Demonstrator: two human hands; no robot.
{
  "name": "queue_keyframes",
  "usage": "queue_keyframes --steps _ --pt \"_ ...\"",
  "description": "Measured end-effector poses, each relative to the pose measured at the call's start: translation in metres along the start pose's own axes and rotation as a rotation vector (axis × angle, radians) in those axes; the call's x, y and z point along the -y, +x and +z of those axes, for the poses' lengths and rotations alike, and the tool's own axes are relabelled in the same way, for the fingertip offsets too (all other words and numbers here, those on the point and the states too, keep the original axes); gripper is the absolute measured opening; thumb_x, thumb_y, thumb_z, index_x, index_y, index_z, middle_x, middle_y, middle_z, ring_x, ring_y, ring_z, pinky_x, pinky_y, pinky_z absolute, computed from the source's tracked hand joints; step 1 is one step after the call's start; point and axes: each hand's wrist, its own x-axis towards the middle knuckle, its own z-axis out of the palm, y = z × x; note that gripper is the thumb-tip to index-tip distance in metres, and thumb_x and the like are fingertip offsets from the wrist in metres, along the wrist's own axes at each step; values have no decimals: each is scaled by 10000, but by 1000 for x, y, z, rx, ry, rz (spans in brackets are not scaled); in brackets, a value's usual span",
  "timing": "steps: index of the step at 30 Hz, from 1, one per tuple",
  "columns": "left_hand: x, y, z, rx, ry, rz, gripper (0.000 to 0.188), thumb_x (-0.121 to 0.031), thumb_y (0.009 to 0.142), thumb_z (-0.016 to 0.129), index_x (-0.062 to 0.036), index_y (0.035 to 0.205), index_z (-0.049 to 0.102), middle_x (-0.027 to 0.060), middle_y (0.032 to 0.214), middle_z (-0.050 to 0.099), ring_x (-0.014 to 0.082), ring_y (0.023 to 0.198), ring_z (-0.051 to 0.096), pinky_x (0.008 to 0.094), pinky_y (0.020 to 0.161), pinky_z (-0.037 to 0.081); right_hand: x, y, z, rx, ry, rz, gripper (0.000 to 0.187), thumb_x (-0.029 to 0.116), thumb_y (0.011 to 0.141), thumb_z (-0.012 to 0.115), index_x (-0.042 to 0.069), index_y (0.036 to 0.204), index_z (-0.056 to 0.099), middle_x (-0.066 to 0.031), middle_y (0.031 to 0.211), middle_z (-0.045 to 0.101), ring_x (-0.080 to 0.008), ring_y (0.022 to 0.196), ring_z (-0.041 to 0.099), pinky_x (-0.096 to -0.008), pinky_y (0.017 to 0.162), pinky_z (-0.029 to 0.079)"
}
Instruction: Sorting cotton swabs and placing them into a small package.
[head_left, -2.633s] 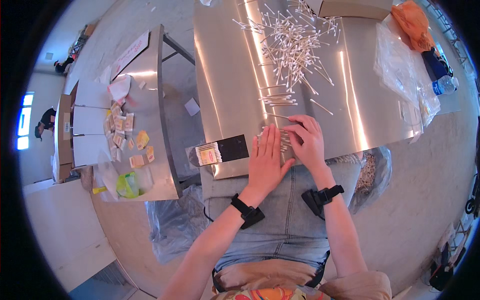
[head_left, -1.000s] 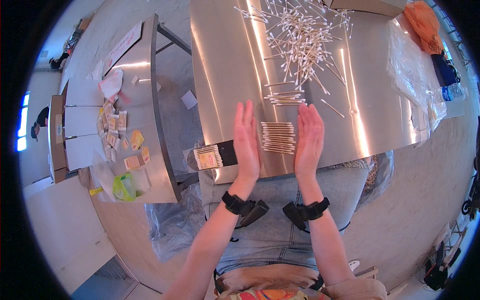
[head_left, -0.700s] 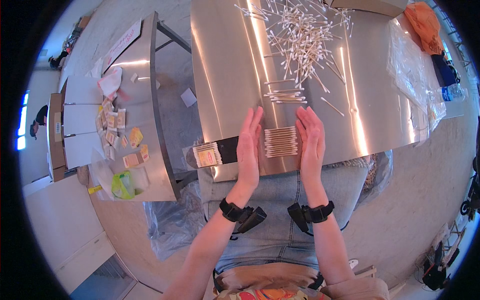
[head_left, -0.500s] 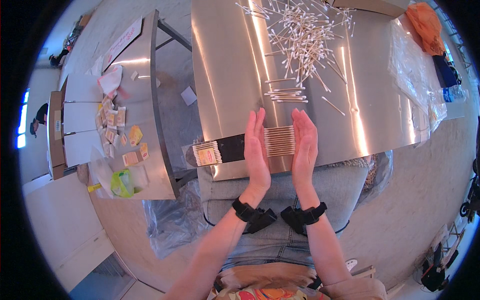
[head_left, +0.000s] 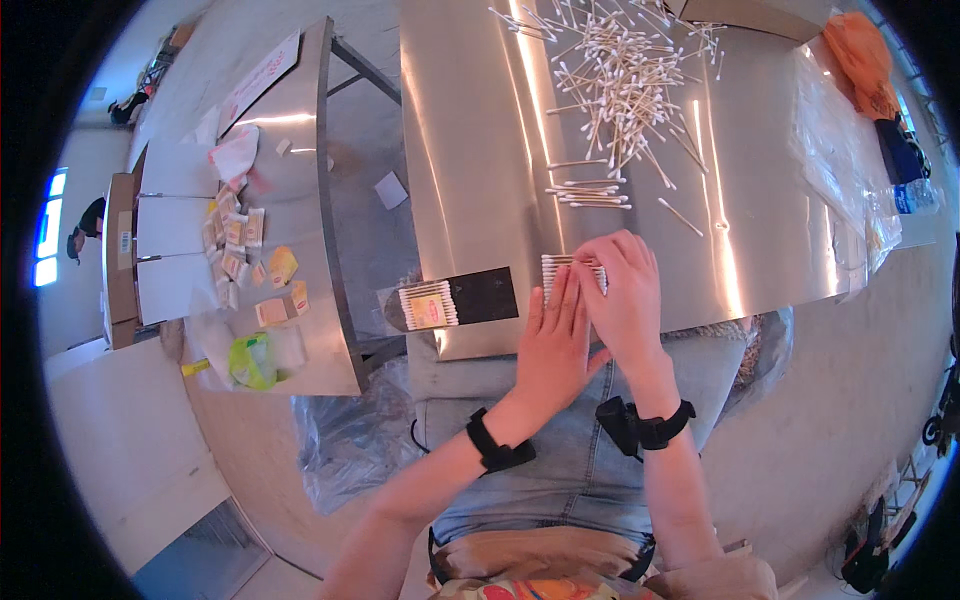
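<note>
A row of cotton swabs (head_left: 558, 267) lies side by side on the metal table, partly hidden by my hands. My left hand (head_left: 553, 360) lies over the row's near part with its fingers stretched out and held together. Over the right end of the row, my right hand (head_left: 628, 285) is bent, its fingertips pinched close to the left fingers. What sits in that pinch is hidden. To the left, a black strip (head_left: 485, 295) carries another neat row of swabs with a yellow-and-white label (head_left: 428, 309) on it.
A large heap of loose cotton swabs (head_left: 630, 95) covers the far middle of the table, with a few swabs (head_left: 588, 193) lying nearer. Clear plastic bags (head_left: 835, 150) and an orange bag (head_left: 858, 60) are at right. A left side table (head_left: 300, 200) bears small packs (head_left: 235, 235).
My hands, which pressed the row's two ends between upright palms, have come together over it. The left now lies flat on it; the right has bent its fingers into a pinch.
</note>
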Motion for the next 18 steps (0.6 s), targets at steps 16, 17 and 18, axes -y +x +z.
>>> queue_keyframes --steps 16,17,18 --pt "-4 -11 16 -10 17 7 803 -512 809 667 72 1339 516 231 1440 478 364 1431 344 466 1214 227 5 25 14 368 -380 -175 42 91 711 687 61 734 669 -98 819 624 -271 867 622 -376 824 435" --pt "-4 -12 16 4 54 6 800 -511 809 668 68 1339 515 224 1433 484 356 1423 357 460 1216 224 4 26 16 369 -381 -176 42 91 711 687 61 734 669 -98 819 624 -271 867 622 -376 824 435" --pt "-4 -12 16 17 89 5 796 -510 810 669 63 1340 513 217 1426 489 349 1414 370 454 1218 222 5 27 20 399 -412 -188 38 86 705 683 59 729 675 -104 826 635 -274 873 631 -374 832 437"
